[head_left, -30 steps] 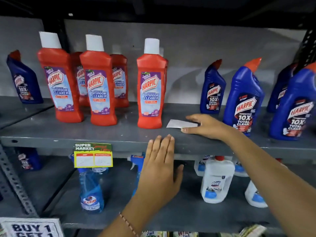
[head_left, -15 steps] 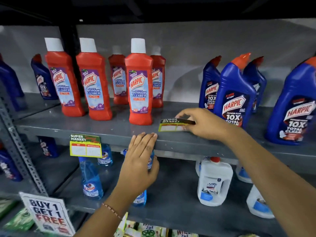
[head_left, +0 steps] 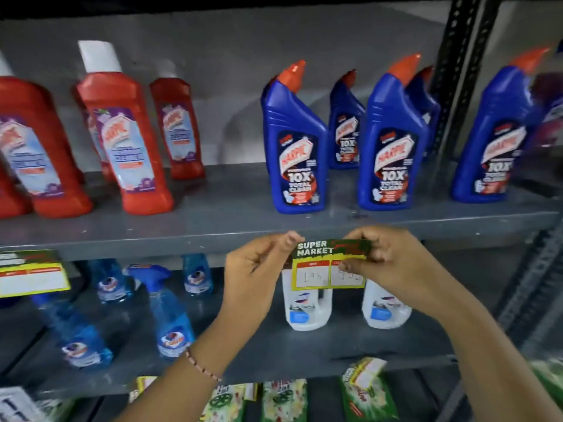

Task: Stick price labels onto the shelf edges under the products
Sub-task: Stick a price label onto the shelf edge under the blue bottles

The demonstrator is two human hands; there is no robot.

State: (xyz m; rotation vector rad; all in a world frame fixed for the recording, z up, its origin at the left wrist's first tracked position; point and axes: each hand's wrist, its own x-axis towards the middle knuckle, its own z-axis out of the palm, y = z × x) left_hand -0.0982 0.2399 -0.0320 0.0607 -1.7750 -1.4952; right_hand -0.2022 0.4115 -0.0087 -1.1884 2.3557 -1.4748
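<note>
Both hands have come off the top of the shelf since the earlier frame and now meet in front of its front edge, and the view has swung right so the blue bottles sit in the middle. Largest in view is the grey metal shelf, its front edge running across the frame. On it, toward the left end, stand red Harpic bottles with white caps; toward the right end stand blue Harpic bottles with orange caps, in two rows. A perforated black upright rises among the blue bottles at the right. On the lower shelf, blue spray bottles stand at the left and white jugs under the hands, partly hidden by them. Green packets lie below that.

The left hand, with a beaded bracelet at the wrist, pinches the left top corner of the price label; the right hand grips its right side between thumb and fingers, covering part of the print. The label reads "SUPER MARKET" on a green band over yellow-bordered white boxes with faint handwriting. It is held upright just below the front edge, under the blue bottles; whether it touches the edge cannot be told. Another label already hangs from the edge at the far left.
</note>
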